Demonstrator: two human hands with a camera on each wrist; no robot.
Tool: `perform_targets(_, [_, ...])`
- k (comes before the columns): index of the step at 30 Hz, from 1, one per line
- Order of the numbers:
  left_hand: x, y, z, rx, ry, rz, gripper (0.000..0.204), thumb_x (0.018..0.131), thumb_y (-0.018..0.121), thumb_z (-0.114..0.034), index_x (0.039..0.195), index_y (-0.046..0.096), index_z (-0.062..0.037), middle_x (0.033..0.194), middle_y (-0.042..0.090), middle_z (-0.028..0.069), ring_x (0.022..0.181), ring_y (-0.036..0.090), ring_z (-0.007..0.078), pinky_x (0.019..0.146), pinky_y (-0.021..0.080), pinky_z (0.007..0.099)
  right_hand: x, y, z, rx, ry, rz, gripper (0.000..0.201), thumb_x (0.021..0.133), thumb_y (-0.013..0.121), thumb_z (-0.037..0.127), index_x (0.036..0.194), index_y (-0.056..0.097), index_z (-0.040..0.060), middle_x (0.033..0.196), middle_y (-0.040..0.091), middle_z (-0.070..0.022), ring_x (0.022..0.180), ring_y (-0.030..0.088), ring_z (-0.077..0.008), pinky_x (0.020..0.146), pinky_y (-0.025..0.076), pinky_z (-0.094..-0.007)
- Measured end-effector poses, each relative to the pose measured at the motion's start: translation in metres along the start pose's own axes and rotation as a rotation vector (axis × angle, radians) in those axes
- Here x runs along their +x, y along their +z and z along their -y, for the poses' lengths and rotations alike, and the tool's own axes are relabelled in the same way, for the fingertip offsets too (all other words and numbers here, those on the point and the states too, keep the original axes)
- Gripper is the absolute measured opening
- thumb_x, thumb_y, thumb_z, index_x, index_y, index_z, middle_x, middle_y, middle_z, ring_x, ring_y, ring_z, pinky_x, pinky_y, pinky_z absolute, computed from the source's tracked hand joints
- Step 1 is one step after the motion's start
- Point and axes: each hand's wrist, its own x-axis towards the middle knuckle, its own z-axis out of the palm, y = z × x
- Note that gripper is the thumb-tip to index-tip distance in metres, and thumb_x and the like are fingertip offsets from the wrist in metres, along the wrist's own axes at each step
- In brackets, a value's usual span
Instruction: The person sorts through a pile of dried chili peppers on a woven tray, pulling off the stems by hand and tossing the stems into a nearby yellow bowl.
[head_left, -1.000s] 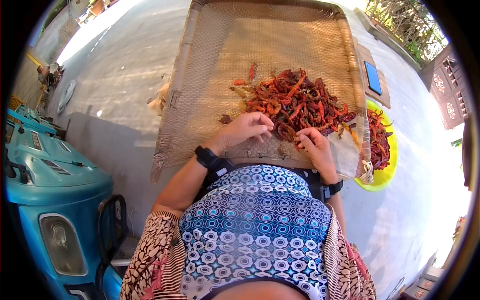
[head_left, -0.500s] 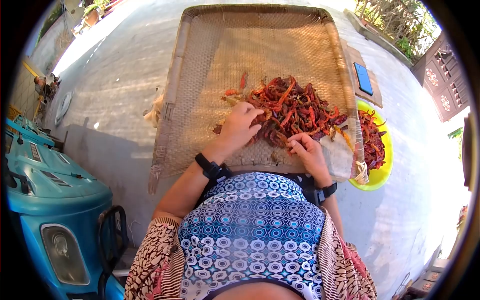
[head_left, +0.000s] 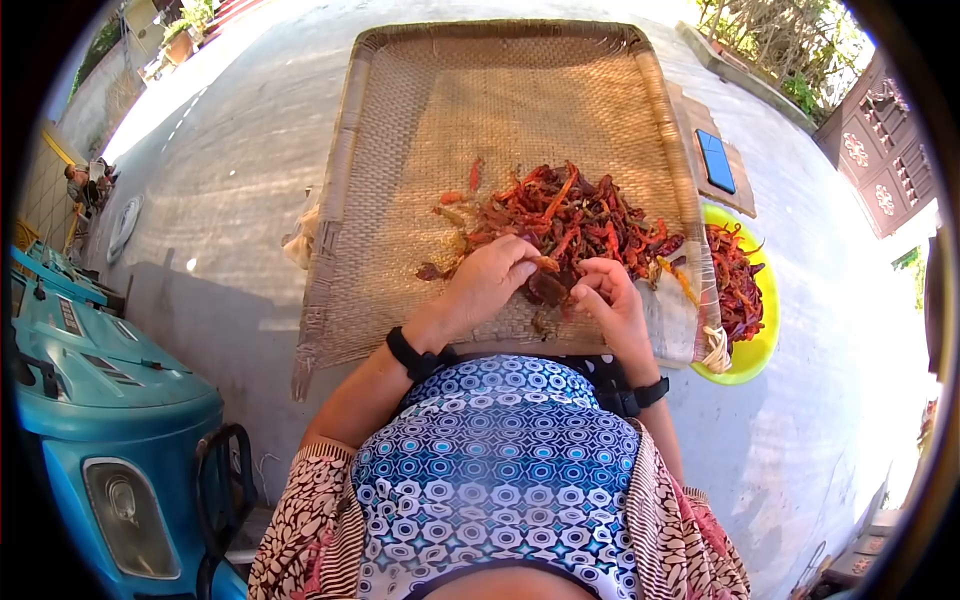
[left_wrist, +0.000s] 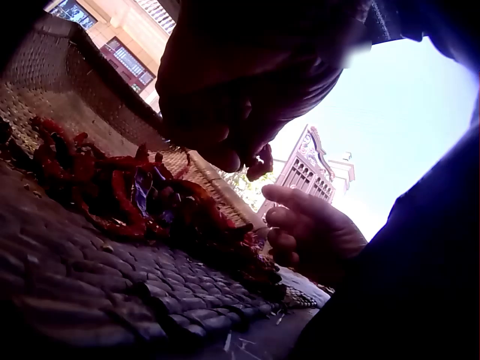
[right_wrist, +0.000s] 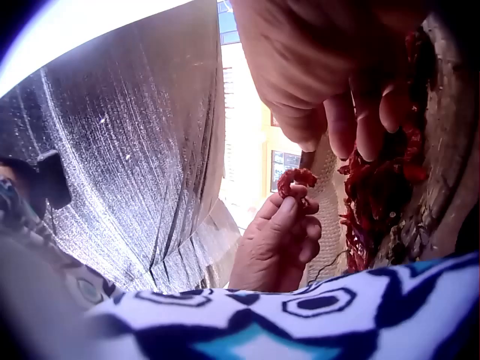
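In the head view, my left hand (head_left: pixel 490 280) is over the near edge of a heap of dried red chilies (head_left: pixel 600 215) on a woven tray (head_left: pixel 400 190). Its thumb and fingers pinch a wrinkled chili (right_wrist: pixel 296 180), clearest in the right wrist view. Close by on the right, my right hand (head_left: pixel 615 308) has bent fingers, its thumb against the forefinger. The right wrist view shows a small dark piece (right_wrist: pixel 307 159) at the fingertips of the right hand (right_wrist: pixel 345 67). In the left wrist view the two hands are apart.
A yellow-green basin (head_left: pixel 768 305) of red chilies stands right of the tray. Behind it a phone (head_left: pixel 715 160) lies on a board. A teal vehicle (head_left: pixel 120 400) is at the left. A few chilies (head_left: pixel 475 175) lie apart from the heap.
My left hand first went up and left to the heap, then came back nearer the right hand with a chili in its fingers. The right hand stayed near the heap's front edge.
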Motion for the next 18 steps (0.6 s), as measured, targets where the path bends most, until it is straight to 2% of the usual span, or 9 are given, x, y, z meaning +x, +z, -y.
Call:
perform_targets(1, [0.000, 0.000, -0.005, -0.030, -0.039, 0.064, 0.014, 0.091, 0.058, -0.010, 0.099, 0.063, -0.0003, 0.096, 0.062, 0.0127, 0.091, 0.060, 0.0274, 0.080, 0.048, 0.0348, 0.001, 0.000, 0.001, 0.026, -0.042, 0.007, 0.031, 0.091, 0.062, 0.009, 0.119, 0.052, 0.0001, 0.087, 0.060, -0.0037, 0.075, 0.058, -0.0096, 0.067, 0.048, -0.0233])
perform_targets(2, [-0.001, 0.004, 0.000, -0.042, -0.036, 0.088, 0.015, 0.091, 0.058, -0.009, 0.101, 0.063, 0.0004, 0.095, 0.063, 0.0110, 0.090, 0.062, 0.0225, 0.080, 0.049, 0.0320, 0.002, 0.001, 0.005, 0.070, -0.009, 0.081, 0.040, 0.089, 0.064, 0.007, 0.125, 0.048, 0.0012, 0.086, 0.059, -0.0028, 0.075, 0.058, -0.0090, 0.066, 0.047, -0.0233])
perform_targets(5, [-0.002, 0.005, -0.008, -0.284, -0.141, 0.189, 0.016, 0.090, 0.059, -0.009, 0.103, 0.063, 0.0007, 0.095, 0.064, 0.0089, 0.090, 0.062, 0.0174, 0.080, 0.049, 0.0295, 0.006, 0.000, -0.005, -0.259, -0.005, 0.173, 0.021, 0.091, 0.062, 0.014, 0.107, 0.060, -0.0003, 0.083, 0.061, -0.0026, 0.074, 0.057, -0.0076, 0.066, 0.047, -0.0225])
perform_targets(6, [-0.002, 0.003, -0.011, -0.280, -0.167, 0.208, 0.017, 0.090, 0.060, -0.009, 0.104, 0.063, 0.0005, 0.097, 0.064, 0.0073, 0.090, 0.061, 0.0138, 0.081, 0.049, 0.0276, 0.006, -0.001, -0.006, -0.207, 0.042, 0.160, 0.018, 0.092, 0.061, 0.014, 0.104, 0.061, -0.0001, 0.083, 0.061, -0.0024, 0.074, 0.057, -0.0076, 0.066, 0.047, -0.0224])
perform_targets(9, [-0.004, 0.005, -0.006, -0.310, -0.187, 0.175, 0.017, 0.090, 0.060, -0.008, 0.104, 0.063, 0.0009, 0.098, 0.064, 0.0075, 0.090, 0.061, 0.0149, 0.081, 0.049, 0.0285, 0.001, 0.002, -0.002, -0.068, 0.127, 0.132, 0.015, 0.093, 0.059, 0.014, 0.097, 0.062, 0.0006, 0.082, 0.061, -0.0018, 0.073, 0.058, -0.0075, 0.066, 0.047, -0.0221])
perform_targets(12, [-0.005, 0.004, -0.004, -0.219, -0.118, 0.111, 0.017, 0.091, 0.060, -0.009, 0.106, 0.062, -0.0009, 0.093, 0.064, 0.0049, 0.084, 0.060, 0.0118, 0.075, 0.050, 0.0259, 0.000, -0.008, -0.009, 0.022, 0.110, 0.109, 0.014, 0.093, 0.058, 0.014, 0.096, 0.062, 0.0012, 0.082, 0.061, -0.0009, 0.072, 0.058, -0.0075, 0.066, 0.047, -0.0217])
perform_targets(15, [-0.004, 0.000, 0.010, -0.348, -0.269, 0.049, 0.017, 0.093, 0.058, -0.010, 0.108, 0.061, -0.0031, 0.085, 0.062, 0.0014, 0.073, 0.057, 0.0072, 0.064, 0.048, 0.0226, 0.000, -0.015, -0.004, 0.069, 0.102, 0.047, 0.014, 0.093, 0.059, 0.014, 0.097, 0.062, 0.0011, 0.082, 0.061, -0.0006, 0.071, 0.058, -0.0077, 0.065, 0.048, -0.0214])
perform_targets(16, [-0.001, -0.002, 0.010, -0.391, -0.290, 0.033, 0.017, 0.094, 0.058, -0.011, 0.110, 0.060, -0.0044, 0.078, 0.059, -0.0012, 0.064, 0.053, 0.0036, 0.056, 0.044, 0.0206, 0.000, -0.017, -0.001, 0.061, 0.107, 0.012, 0.014, 0.093, 0.059, 0.014, 0.097, 0.061, 0.0008, 0.082, 0.061, -0.0006, 0.071, 0.058, -0.0078, 0.065, 0.048, -0.0214])
perform_targets(18, [-0.001, -0.004, 0.004, -0.384, -0.290, 0.094, 0.017, 0.094, 0.058, -0.012, 0.108, 0.060, -0.0037, 0.079, 0.059, -0.0007, 0.065, 0.053, 0.0037, 0.057, 0.045, 0.0207, 0.001, -0.016, 0.006, 0.019, 0.103, 0.008, 0.015, 0.093, 0.059, 0.014, 0.099, 0.061, 0.0008, 0.081, 0.061, -0.0005, 0.070, 0.058, -0.0078, 0.065, 0.048, -0.0214])
